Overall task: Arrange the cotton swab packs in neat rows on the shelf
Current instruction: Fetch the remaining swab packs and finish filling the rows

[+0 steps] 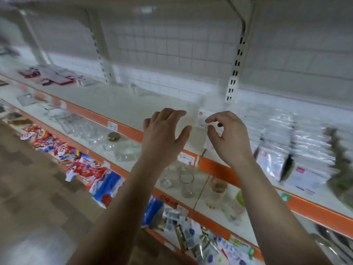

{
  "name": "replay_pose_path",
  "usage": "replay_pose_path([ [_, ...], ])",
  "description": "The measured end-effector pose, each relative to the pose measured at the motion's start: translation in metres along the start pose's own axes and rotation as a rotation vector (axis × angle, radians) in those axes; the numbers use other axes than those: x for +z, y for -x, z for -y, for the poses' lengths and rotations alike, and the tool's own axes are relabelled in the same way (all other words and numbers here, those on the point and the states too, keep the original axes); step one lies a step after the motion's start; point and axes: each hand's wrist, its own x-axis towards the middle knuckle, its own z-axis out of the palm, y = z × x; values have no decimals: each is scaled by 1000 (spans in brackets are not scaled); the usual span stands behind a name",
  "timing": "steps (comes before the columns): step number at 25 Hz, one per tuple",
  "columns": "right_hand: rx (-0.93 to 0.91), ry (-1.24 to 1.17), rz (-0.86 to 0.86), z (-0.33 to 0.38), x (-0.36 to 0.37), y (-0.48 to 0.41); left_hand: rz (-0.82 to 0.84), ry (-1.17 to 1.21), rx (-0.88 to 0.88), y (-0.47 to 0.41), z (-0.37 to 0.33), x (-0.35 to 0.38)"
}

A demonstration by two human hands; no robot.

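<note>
Left hand [164, 131] spread, right hand [228, 136] pinching pack [201, 116]

Cream metal shelf [124, 106], orange front strip [129, 131]; white wire back panel [172, 44], square grid; crinkled plastic wrappers [86, 165] red, white and blue.

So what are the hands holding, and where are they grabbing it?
The right hand seems to pinch a clear cotton swab pack at its labelled edge, though it's blurry. The left hand is open, holding nothing.
</note>
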Motion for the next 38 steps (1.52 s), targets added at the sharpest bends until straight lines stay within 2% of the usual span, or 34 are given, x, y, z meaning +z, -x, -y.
replay_pose_path([
  [6, 15, -57, 42, 45, 86, -44, 73, -78, -35, -16, 105, -19],
  [9, 22, -80, 86, 53, 128, -72, 61, -20, -101, -21, 150, -14],
  [13, 33, -112, 118, 50, 180, -116, 68, -20, -128, -41, 205, -3],
  [18, 62, -122, 162, 42, 245, -185, 78, -126, -155, -106, 273, 5],
  [25, 130, -106, 252, 27, 322, -256, 86, -100, -203, -164, 340, 28],
  [38, 259, 127, 282, 13, 454, -354, 247, 45, -67, -254, 476, 77],
])
